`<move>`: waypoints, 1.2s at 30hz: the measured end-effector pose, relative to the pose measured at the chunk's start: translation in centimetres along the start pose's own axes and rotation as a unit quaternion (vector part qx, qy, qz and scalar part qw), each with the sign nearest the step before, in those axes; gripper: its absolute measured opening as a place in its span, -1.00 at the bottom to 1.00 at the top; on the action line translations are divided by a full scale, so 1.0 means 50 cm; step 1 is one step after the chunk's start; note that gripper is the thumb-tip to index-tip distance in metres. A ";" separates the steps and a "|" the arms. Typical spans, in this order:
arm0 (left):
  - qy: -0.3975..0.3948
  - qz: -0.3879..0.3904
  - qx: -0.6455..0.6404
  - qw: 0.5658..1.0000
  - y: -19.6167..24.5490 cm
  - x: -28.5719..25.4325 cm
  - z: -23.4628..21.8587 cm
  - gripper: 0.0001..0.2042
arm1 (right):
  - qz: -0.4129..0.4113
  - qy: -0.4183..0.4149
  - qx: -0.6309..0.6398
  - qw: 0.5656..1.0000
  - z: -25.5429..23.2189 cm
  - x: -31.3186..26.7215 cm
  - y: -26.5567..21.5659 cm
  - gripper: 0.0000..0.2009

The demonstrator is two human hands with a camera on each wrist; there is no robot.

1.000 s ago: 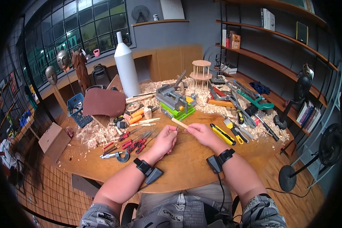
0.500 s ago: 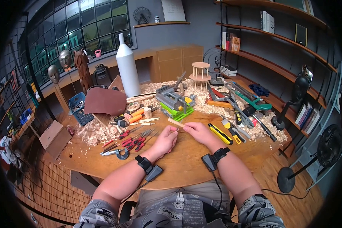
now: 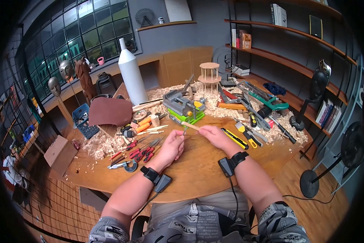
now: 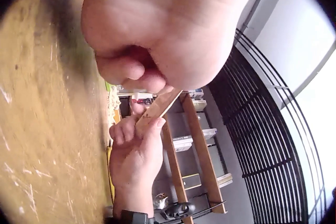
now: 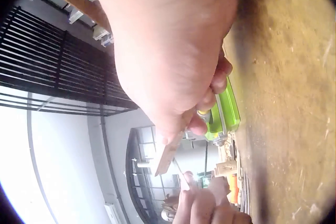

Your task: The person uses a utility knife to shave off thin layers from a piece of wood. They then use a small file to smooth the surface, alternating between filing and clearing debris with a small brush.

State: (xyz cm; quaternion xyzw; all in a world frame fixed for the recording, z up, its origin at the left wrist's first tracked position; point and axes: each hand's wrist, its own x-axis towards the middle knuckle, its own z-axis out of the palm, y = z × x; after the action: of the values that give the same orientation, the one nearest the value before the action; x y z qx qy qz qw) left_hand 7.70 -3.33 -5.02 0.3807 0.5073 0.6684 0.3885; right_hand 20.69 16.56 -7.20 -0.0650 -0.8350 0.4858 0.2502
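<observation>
My right hand [image 3: 215,136] pinches a narrow flat strip of pale wood [image 3: 189,126] between thumb and fingers, over the near middle of the table. Its free end points left, toward the vise. My left hand [image 3: 172,149] is just left of it, fingers curled round a thin metal rod-like tool [image 5: 180,167]. The tool's slim shaft rises from the fingertips to the wood's underside in the right wrist view; its other end is hidden in the palm. Dark marks show on the strip's face in the left wrist view.
A grey vise on a green base [image 3: 185,106] stands beyond the hands. Red-handled files [image 3: 141,153] and a micrometer [image 3: 130,166] lie left. A yellow utility knife [image 3: 234,139] and a brush [image 3: 242,128] lie right. Wood shavings [image 3: 97,141] cover much of the table's back.
The left hand has shifted slightly and the thin tool's tip sits closer to the strip. The right hand keeps its pinch on the wood. The head view has tilted a little.
</observation>
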 end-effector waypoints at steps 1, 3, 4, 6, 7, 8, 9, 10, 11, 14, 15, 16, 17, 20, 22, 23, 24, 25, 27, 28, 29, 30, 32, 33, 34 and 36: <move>-0.016 -0.026 0.043 0.999 -0.004 -0.001 0.000 -0.88 | -0.011 0.000 -0.012 1.000 0.003 -0.002 -0.003 -0.66; -0.030 -0.056 0.083 0.995 -0.012 -0.001 0.005 -0.88 | -0.018 -0.004 -0.024 1.000 0.008 -0.007 -0.011 -0.66; -0.018 -0.041 0.056 0.997 -0.012 -0.001 0.008 -0.88 | -0.016 -0.007 -0.032 0.999 0.012 -0.013 -0.040 -0.67; 0.000 -0.027 0.028 0.999 -0.004 -0.005 0.004 -0.88 | -0.015 -0.015 -0.038 0.999 0.014 -0.012 -0.047 -0.67; 0.014 -0.009 -0.020 1.000 0.006 -0.004 -0.003 -0.88 | -0.012 -0.012 -0.044 0.999 0.002 -0.009 -0.031 -0.67; 0.024 0.010 -0.068 0.997 0.014 -0.002 -0.009 -0.87 | -0.010 -0.007 -0.050 0.999 -0.009 -0.005 -0.020 -0.68; 0.016 0.003 -0.039 0.999 0.013 0.000 -0.016 -0.87 | -0.011 -0.006 -0.054 0.998 -0.013 -0.003 -0.008 -0.68; 0.014 0.003 -0.039 0.999 0.011 0.002 -0.016 -0.87 | -0.011 -0.004 -0.055 0.998 -0.010 -0.003 -0.010 -0.68; 0.021 -0.008 -0.037 0.999 0.006 0.003 -0.015 -0.87 | -0.004 0.004 -0.042 0.999 -0.001 -0.004 -0.010 -0.68; 0.062 -0.025 -0.053 0.996 0.003 0.004 -0.011 -0.87 | -0.005 0.029 -0.033 0.999 0.015 -0.004 -0.023 -0.67; 0.058 -0.026 -0.045 0.997 0.001 0.005 -0.014 -0.86 | -0.017 0.048 -0.032 0.998 0.018 -0.003 -0.027 -0.67; 0.054 -0.026 -0.036 0.998 0.002 0.007 -0.020 -0.86 | -0.019 0.047 -0.032 0.998 0.017 -0.002 -0.022 -0.67; 0.046 -0.039 -0.012 0.998 -0.002 0.007 -0.020 -0.85 | -0.034 0.054 -0.013 0.998 0.012 -0.001 -0.014 -0.68; 0.007 -0.060 0.093 0.994 -0.009 0.001 -0.008 -0.84 | -0.007 0.025 -0.004 1.000 0.011 -0.004 -0.025 -0.69; 0.004 -0.067 0.107 0.992 -0.008 -0.002 0.000 -0.84 | 0.035 -0.012 -0.014 0.999 0.013 -0.007 -0.030 -0.70; 0.010 -0.039 0.079 0.996 -0.004 -0.004 0.002 -0.84 | 0.009 -0.019 -0.026 0.999 0.013 -0.007 -0.027 -0.70; 0.016 -0.011 0.051 0.999 -0.001 -0.005 0.002 -0.84 | -0.018 -0.025 -0.038 0.999 0.014 -0.006 -0.024 -0.71; 0.015 -0.010 0.052 0.998 0.000 -0.003 -0.001 -0.84 | -0.019 -0.024 -0.038 0.999 0.009 -0.006 -0.017 -0.71; 0.055 0.013 0.004 0.998 0.001 0.004 -0.012 -0.83 | -0.034 0.020 -0.073 0.997 -0.006 -0.006 0.002 -0.71; 0.052 0.014 0.004 0.999 0.002 0.002 -0.011 -0.83 | -0.034 0.022 -0.074 0.996 -0.006 -0.006 0.003 -0.71; 0.047 -0.011 0.026 0.999 0.003 -0.001 -0.010 -0.84 | 0.003 0.029 -0.021 0.999 -0.005 -0.006 0.003 -0.71; 0.042 -0.035 0.046 0.997 0.004 -0.002 -0.008 -0.85 | 0.040 0.035 0.032 0.998 -0.004 -0.004 0.003 -0.70; 0.026 -0.038 0.060 0.997 0.000 -0.002 0.000 -0.85 | 0.020 0.022 -0.001 1.000 0.007 -0.014 -0.035 -0.69; 0.012 -0.043 0.076 0.996 -0.003 -0.005 0.003 -0.85 | -0.001 0.009 -0.029 1.000 0.015 -0.016 -0.048 -0.69; 0.019 -0.043 0.074 0.996 -0.003 -0.009 0.006 -0.85 | -0.002 0.003 -0.028 1.000 0.020 -0.015 -0.042 -0.69; 0.014 -0.045 0.078 0.996 0.003 -0.010 0.012 -0.84 | -0.003 -0.010 -0.048 0.999 0.022 -0.012 -0.024 -0.67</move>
State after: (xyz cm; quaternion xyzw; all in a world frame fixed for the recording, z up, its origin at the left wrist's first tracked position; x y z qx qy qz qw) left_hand 8.42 -3.60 -4.84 0.3774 0.5800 0.6135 0.3805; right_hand 20.86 14.86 -6.84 -0.0692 -0.8598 0.4454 0.2398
